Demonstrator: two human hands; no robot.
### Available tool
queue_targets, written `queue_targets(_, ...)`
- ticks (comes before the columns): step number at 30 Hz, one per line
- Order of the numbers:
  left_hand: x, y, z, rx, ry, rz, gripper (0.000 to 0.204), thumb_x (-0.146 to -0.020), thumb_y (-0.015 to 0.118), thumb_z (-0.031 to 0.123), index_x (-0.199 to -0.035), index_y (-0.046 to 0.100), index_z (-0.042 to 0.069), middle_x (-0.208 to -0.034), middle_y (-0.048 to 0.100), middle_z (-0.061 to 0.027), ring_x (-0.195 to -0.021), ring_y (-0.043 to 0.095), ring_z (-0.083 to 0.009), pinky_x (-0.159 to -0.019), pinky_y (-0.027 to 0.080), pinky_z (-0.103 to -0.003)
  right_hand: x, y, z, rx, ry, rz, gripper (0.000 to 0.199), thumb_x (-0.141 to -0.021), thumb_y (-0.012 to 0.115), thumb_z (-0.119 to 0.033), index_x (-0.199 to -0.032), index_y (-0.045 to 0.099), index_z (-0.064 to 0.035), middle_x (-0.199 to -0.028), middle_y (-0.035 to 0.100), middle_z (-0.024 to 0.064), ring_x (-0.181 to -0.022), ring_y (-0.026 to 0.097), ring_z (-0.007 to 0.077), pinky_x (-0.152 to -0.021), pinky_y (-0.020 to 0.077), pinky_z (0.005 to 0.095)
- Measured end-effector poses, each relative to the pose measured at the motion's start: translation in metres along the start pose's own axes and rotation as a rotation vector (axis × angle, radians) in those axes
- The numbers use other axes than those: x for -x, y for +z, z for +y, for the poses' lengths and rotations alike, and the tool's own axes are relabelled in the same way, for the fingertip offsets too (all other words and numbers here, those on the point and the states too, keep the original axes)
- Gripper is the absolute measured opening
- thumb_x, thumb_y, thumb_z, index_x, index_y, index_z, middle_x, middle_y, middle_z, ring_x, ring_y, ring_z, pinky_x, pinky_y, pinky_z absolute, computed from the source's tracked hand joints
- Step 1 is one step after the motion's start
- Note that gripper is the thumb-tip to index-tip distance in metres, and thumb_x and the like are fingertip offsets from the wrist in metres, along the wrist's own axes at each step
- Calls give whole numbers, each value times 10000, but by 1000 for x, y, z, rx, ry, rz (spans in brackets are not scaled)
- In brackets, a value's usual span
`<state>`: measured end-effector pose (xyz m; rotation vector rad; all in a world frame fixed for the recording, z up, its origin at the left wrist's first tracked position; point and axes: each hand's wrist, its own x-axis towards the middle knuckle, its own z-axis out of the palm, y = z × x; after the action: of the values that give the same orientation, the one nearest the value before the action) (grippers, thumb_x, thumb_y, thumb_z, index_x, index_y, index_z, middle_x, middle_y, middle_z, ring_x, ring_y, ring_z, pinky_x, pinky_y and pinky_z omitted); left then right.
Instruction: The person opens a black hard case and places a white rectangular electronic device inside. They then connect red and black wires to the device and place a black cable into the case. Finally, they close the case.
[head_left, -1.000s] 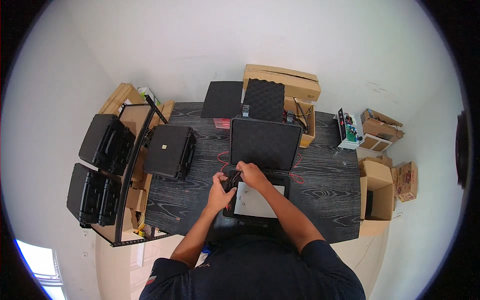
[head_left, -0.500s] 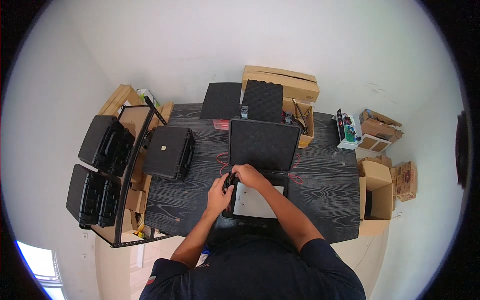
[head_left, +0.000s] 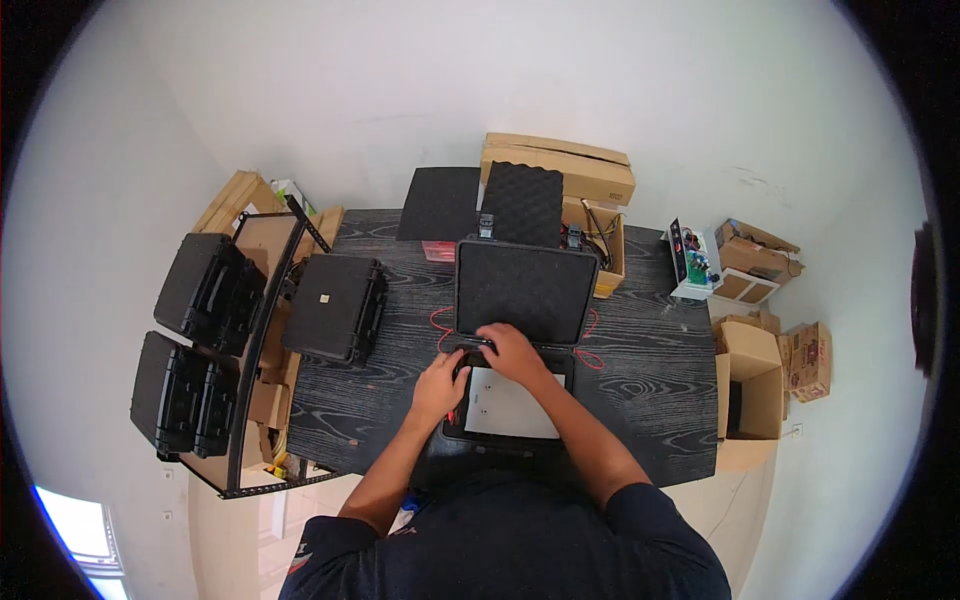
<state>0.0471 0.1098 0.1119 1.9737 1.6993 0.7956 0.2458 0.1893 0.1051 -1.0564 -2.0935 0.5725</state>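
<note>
An open black hard case lies in front of me, its foam-lined lid raised at the back. A flat silver-grey panel fills most of its base. Over the case's back left corner, my left hand has its fingers and thumb curled around a dark cable, mostly hidden. My right hand bends in beside it near the hinge, fingers closed on part of the same black cable. Something small and red shows at the case's left inner edge, below the left hand.
A closed black case stands at the left, beside a rack with more cases. Foam sheets, a long carton and a box of cables are behind the lid. Red cords lie beside the case; a circuit-board unit sits at right.
The black cable coil between my hands has dropped lower and is now mostly hidden. My right hand has shifted slightly right, and red shows below my left hand.
</note>
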Motion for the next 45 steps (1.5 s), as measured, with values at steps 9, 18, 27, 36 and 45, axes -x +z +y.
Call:
queue_targets(9, -28, 13, -12, -173, 105, -26, 396, -861, 641, 118, -1234, 680, -10, -1079, 668, -184, -1052, 628, -381, -938, 526, -464, 62, -16, 6, 297, 84, -15, 239, -820, 794, -169, -1024, 703, -84, -1028, 635, 78, -999, 639, 288, -861, 552, 417)
queue_targets(18, -25, 8, -3, -212, 110, -63, 371, -854, 596, 123, -1208, 679, 49, -1148, 635, -132, -1107, 601, -357, -929, 518, -508, 62, 2, 5, 428, 32, -4, 203, -821, 772, -213, -1000, 733, -127, -1005, 596, 34, -994, 615, 248, -859, 514, 431)
queue_targets(27, -18, 10, -3, -176, 83, -13, 405, -855, 582, 104, -1254, 639, 65, -1143, 632, -130, -1103, 599, -363, -914, 516, -504, 49, 11, 1, 406, 41, 3, 136, -781, 739, -146, -892, 667, -115, -924, 620, 44, -926, 634, 259, -792, 525, 433)
queue_targets(36, -18, 13, -5, -254, 160, -26, 412, -859, 601, 109, -1264, 677, 98, -1223, 666, -55, -1114, 604, -296, -895, 499, -480, 29, -16, -13, 173, 175, 52, 89, -884, 701, -136, -939, 657, -82, -897, 702, 100, -766, 707, 330, -683, 571, 447)
queue_targets(45, -30, 13, 0, -417, 318, -100, 276, -843, 657, 139, -1080, 799, 145, -1124, 690, -4, -1085, 604, -229, -887, 466, -443, 53, -10, 18, 292, 107, -62, 160, -921, 713, -184, -1025, 726, -63, -947, 716, 114, -922, 699, 314, -840, 576, 430)
